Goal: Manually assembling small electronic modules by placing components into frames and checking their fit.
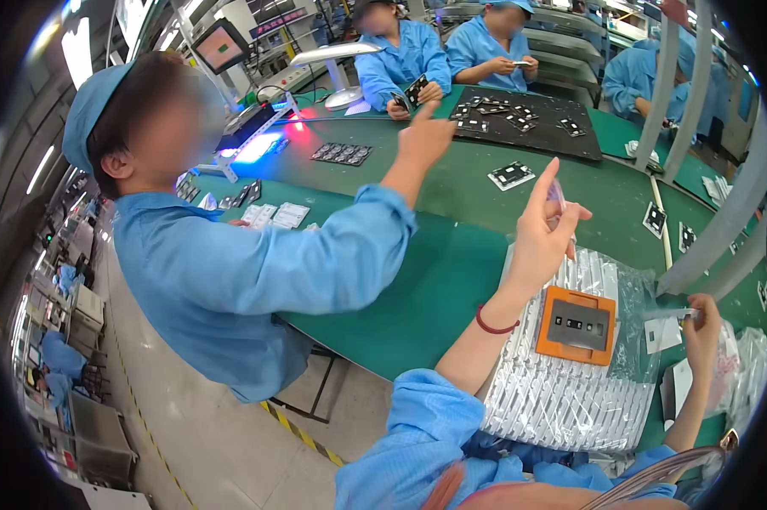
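Orange and flat, the frame point(581, 297) with its grey insert point(562, 337) lies slightly askew on a silvery ribbed pack point(562, 404) in clear plastic, between my two hands and touched by neither. My left hand point(547, 231) is raised beyond the frame's far edge, index finger stretched out and apart from the others, which bend inward. Something pinkish shows beside those fingers, too unclear for me to tell whether I grip it. My right hand point(702, 327) is off to the frame's right, fingertips together on a slim pale thing point(688, 314) that points back toward the pack. Just below that, near my right fingers, is a white card point(662, 335). Across the green bench point(456, 195), well apart from my hands, a black-and-white part point(511, 175) lies near the dark mat point(562, 110). At my left, a co-worker's hand point(426, 136) also points.
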Tool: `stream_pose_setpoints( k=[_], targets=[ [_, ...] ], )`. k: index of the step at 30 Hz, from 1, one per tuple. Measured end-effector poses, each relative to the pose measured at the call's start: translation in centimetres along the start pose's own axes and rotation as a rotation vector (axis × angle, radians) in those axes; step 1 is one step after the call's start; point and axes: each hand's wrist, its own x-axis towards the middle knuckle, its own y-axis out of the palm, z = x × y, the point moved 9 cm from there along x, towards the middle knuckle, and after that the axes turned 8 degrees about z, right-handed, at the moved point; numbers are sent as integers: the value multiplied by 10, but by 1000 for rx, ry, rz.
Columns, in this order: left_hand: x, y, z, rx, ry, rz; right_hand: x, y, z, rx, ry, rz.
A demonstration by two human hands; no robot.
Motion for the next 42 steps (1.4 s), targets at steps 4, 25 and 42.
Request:
stream_pose_setpoints(
  k=[4,25,42],
  targets=[
    [-3,18,15,-107,-112,63,-7,-7,29,-98,-65,-147],
    [-18,68,-1,508,82,691,15,94,110,1217,300,404],
    [-11,72,1,548,168,662,18,90,118,1202,333,484]
  ],
)
